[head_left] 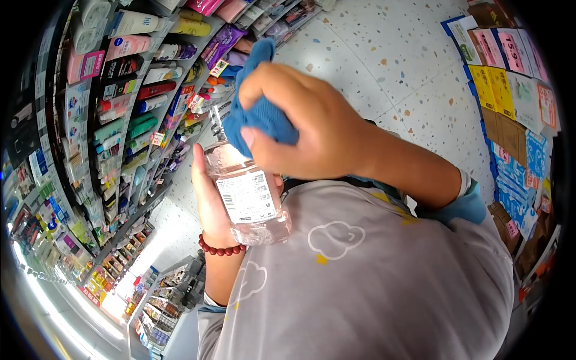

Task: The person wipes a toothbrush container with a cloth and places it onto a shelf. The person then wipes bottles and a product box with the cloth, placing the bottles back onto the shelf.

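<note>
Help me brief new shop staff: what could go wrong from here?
The bottle, held in the left hand, might slip if the cloth in the right hand pushes too hard near its top, perhaps dropping to the floor. Rubbing lower down could scuff the label.

Bottle [247, 193]: clear, pinkish, white printed label [252, 201] with barcode, held tilted in the left hand [215, 210]. Cloth [270, 119]: blue, bunched in the right hand [318, 120], one end poking out. I see it overlapping the bottle's upper part; contact unclear.
</note>
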Demonstrator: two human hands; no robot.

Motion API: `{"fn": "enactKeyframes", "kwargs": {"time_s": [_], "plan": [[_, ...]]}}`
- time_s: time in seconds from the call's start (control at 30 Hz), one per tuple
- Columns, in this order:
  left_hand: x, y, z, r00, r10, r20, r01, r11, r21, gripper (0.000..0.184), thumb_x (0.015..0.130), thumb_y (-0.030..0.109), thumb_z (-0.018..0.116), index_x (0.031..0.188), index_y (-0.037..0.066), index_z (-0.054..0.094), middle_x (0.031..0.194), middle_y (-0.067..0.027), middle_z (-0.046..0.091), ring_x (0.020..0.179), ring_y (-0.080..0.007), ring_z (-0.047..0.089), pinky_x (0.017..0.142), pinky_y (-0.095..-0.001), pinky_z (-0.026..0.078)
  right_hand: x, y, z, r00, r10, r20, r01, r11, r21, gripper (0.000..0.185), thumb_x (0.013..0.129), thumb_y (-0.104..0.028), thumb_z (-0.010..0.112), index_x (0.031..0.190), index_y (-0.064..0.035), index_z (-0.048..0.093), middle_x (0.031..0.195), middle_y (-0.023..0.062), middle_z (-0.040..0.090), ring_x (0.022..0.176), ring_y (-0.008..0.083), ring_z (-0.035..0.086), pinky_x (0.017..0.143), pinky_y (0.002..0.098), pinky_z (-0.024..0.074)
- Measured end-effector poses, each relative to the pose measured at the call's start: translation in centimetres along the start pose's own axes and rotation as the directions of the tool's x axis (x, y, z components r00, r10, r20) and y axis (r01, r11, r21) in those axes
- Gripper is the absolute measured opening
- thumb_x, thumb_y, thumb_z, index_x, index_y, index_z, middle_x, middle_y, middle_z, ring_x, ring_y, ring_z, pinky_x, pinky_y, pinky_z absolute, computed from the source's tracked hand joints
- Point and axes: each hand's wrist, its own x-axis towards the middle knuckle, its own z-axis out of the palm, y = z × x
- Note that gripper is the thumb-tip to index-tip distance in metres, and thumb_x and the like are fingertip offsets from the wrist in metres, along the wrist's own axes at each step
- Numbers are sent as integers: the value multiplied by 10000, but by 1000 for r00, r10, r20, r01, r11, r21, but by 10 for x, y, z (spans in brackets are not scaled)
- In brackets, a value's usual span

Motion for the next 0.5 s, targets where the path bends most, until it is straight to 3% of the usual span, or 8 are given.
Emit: {"fn": "enactKeyframes", "kwargs": {"time_s": [0.07, 0.13, 0.2, 0.23, 0.27, 0.33, 0.4, 0.5], "plan": [[5, 0, 12, 982, 66, -175, -84, 992, -94, 728, 994, 684, 376, 1190, 33, 633, 1057, -151, 716, 884, -284, 715, 804, -401, 596, -10, -12, 1, 987, 17, 162, -30, 997, 78, 280, 776, -94, 732, 987, -39, 556, 887, 117, 564, 717, 296, 567, 647, 377, 487], [11, 2, 1, 988, 151, 39, -138, 964, -226, 645, 1012, 598, 430, 1285, 40, 601, 1267, -180, 660, 1064, -317, 678, 989, -456, 540, -26, -20, 10, 989, -93, 111, 91, 996, 23, 293, 744, -96, 737, 974, -54, 559, 869, 105, 542, 706, 284, 561, 627, 382, 481], [13, 4, 5, 968, 236, -81, -244, 963, -115, 649, 1035, 579, 390, 1309, 25, 586, 1246, -182, 664, 1078, -317, 670, 996, -462, 533, -40, -33, 7, 942, -33, 334, 12, 998, 63, 331, 695, -135, 751, 959, -75, 561, 847, 94, 500, 697, 268, 553, 603, 376, 472], [12, 7, -2, 976, 219, -4, -219, 974, -52, 665, 1037, 585, 378, 1320, 17, 580, 1244, -181, 662, 1101, -317, 659, 1010, -466, 522, -43, -35, 4, 905, -91, 415, 95, 995, 12, 450, 712, -306, 789, 1047, -88, 584, 908, 70, 544, 756, 230, 592, 617, 373, 484], [10, 7, -7, 978, 197, 70, -198, 980, 11, 682, 1039, 590, 366, 1331, 10, 574, 1241, -181, 660, 1124, -317, 648, 1025, -470, 510, -46, -38, 6, 904, -90, 418, 93, 996, 12, 450, 712, -306, 789, 1047, -88, 584, 908, 70, 544, 756, 230, 592, 617, 373, 484], [9, 1, -7, 976, 143, 165, -123, 984, -127, 709, 1039, 600, 354, 1360, 0, 552, 1246, -180, 654, 1152, -308, 629, 1031, -448, 501, -49, -44, 14, 838, -231, 495, 210, 973, 98, 461, 698, -335, 798, 1041, -103, 593, 906, 38, 541, 750, 204, 570, 609, 339, 463], [10, -7, -5, 991, 36, 126, -28, 998, -62, 776, 1012, 677, 345, 1340, 10, 568, 1195, -199, 667, 1111, -296, 643, 1025, -418, 498, -46, -43, 24, 848, -275, 452, 279, 958, 59, 469, 686, -362, 800, 1028, -113, 597, 894, 17, 526, 755, 190, 554, 608, 324, 453], [5, -19, -4, 990, 75, 116, -69, 996, -56, 795, 1009, 704, 294, 1375, 42, 538, 1183, -188, 670, 1114, -295, 643, 1036, -421, 489, -29, -38, 32, 932, -246, 265, 321, 900, -294, 491, 618, -334, 817, 985, -107, 583, 855, 43, 483, 724, 215, 526, 598, 352, 443]]}}
